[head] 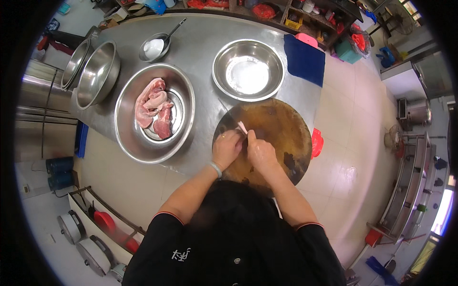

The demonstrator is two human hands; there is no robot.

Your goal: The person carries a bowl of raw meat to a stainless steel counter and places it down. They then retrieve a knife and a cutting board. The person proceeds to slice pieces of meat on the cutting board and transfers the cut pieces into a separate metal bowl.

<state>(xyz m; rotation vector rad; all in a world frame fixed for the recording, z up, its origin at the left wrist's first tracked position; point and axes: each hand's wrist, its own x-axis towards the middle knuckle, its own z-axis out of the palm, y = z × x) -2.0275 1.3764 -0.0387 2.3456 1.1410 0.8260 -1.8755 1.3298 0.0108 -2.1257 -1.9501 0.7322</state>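
Note:
My left hand (227,148), with a ring and a pale bangle, rests on the round wooden chopping board (275,128). Its fingers are curled against a small pale strip of meat (242,127); its fingertips are partly hidden. Close beside it, my right hand (261,149) is closed around the handle of a knife, thumb pointing forward. The thin blade of the knife (229,111) is seen nearly edge-on and reaches away to the upper left. Left of the board, pieces of raw pork (155,103) lie in a large steel basin (123,141).
Beyond the board stands a shiny steel basin (219,84). A dark blue cloth (306,60) hangs over the right edge of the steel table (200,46). Farther left are a small bowl (143,55) with a white dish and a ladle, and several steel basins (107,87).

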